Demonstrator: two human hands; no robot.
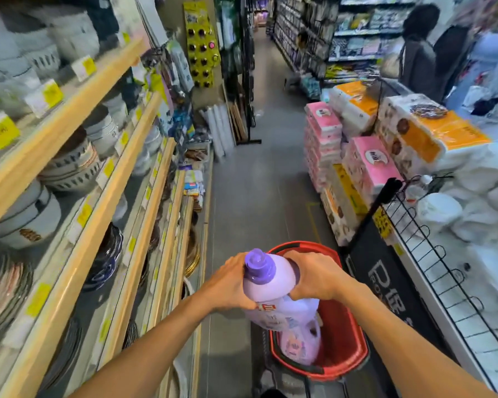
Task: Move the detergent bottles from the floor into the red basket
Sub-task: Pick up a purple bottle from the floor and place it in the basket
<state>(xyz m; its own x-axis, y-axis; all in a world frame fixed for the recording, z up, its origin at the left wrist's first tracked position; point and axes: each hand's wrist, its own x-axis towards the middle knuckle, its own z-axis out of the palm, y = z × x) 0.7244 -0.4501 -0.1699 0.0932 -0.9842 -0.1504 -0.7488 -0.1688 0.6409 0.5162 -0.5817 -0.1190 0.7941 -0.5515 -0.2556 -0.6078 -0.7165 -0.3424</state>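
Both hands hold one lilac plastic detergent bottle (270,288) with a ribbed purple screw cap (258,264). It is upright in the air, just above the near end of the red plastic basket (352,343). The left hand (230,282) curls round the bottle's left shoulder, and the right hand (314,275) grips its right side just below the cap. The bottle's lower part hangs over the basket's opening. A second pale bottle with a pink label (299,347) already lies inside the basket, beneath the held one. The basket sits on the grey floor (256,182) of a shop aisle. To the left are wooden-edged shelves (118,179) of bowls and plates. To the right are a black wire rack (443,271) and, farther off, stacked packs of tissue (365,162).
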